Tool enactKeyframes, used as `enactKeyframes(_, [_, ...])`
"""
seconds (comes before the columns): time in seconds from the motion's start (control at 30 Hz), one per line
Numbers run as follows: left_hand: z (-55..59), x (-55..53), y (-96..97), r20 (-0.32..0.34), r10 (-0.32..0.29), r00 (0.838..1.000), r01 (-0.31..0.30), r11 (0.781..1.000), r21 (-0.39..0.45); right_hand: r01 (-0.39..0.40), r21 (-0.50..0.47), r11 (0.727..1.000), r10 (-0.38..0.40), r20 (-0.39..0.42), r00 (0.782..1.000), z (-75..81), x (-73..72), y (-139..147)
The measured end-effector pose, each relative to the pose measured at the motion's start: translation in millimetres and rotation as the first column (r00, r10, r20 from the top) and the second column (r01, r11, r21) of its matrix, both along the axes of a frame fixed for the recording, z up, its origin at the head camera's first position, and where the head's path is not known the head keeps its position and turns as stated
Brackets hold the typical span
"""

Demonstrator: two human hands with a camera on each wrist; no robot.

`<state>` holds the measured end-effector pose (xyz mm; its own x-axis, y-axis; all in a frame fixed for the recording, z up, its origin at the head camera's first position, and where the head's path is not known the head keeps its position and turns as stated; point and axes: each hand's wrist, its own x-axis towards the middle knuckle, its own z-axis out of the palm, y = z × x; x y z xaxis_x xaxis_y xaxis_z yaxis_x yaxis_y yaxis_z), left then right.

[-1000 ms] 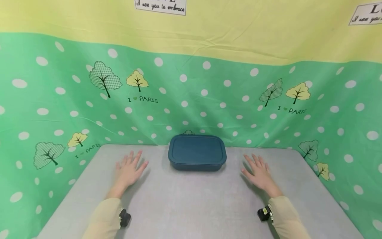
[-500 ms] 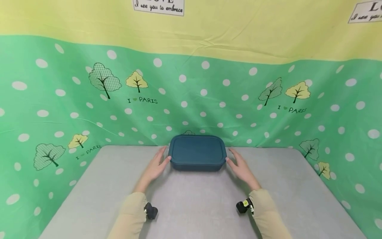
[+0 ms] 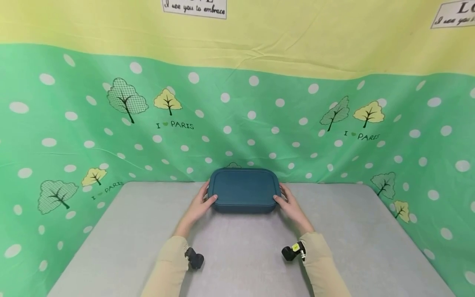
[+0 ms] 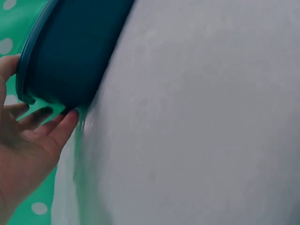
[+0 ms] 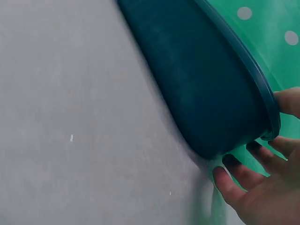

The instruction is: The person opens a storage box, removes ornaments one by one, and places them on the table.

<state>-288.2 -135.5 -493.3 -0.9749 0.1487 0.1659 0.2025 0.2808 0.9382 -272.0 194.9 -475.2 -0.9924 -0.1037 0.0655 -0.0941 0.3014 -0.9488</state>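
Note:
A dark blue lunch box [image 3: 244, 187] with rounded corners and a flat lid sits at the back middle of the grey table. The left hand [image 3: 197, 209] grips its left end, thumb on the lid's edge and the other fingers along the side. At the right end the right hand [image 3: 295, 209] holds it the same way. In the left wrist view, fingertips [image 4: 70, 118] reach the lower edge of the box wall. The right wrist view shows fingers [image 5: 229, 185] spread under the lid's rim at the other end. The contents are hidden by the lid.
A grey table top [image 3: 241, 255] extends in front of the box. Behind and on both sides hangs a green and yellow cloth [image 3: 252, 115] with white dots and printed trees. Small black devices [image 3: 195, 259] are strapped at both wrists.
Both hands have moved inward from the sides of the table to the ends of the lunch box. The thumbs have come onto the lid's edge. The box stands in nearly the same spot.

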Motion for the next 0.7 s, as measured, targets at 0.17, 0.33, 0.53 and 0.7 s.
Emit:
enactKeyframes(0.17, [-1.8, -0.3, -0.9, 0.106, -0.054, 0.993, 0.036, 0.985, 0.167, 0.015, -0.093, 0.996, -0.008, 0.079, 0.997, -1.9, -0.7, -2.0])
enactKeyframes(0.33, [-3.8, 1.0, -3.0, 0.174, -0.092, 0.980, 0.042, 0.962, 0.270, 0.033, -0.146, 0.989, -0.017, 0.109, 0.994, -2.7, -1.3, -2.9])
enactKeyframes(0.53, [-5.0, 0.1, -5.2, 0.195, -0.098, 0.976, 0.030, 0.945, 0.326, 0.030, -0.176, 0.984, -0.011, 0.106, 0.994, -5.2, -2.6, -2.7])
enactKeyframes(0.7, [-3.0, -1.8, -5.3, 0.220, -0.085, 0.972, 0.004, 0.938, 0.347, 0.030, -0.203, 0.979, -0.008, 0.107, 0.994, -5.0, -1.9, -2.1])
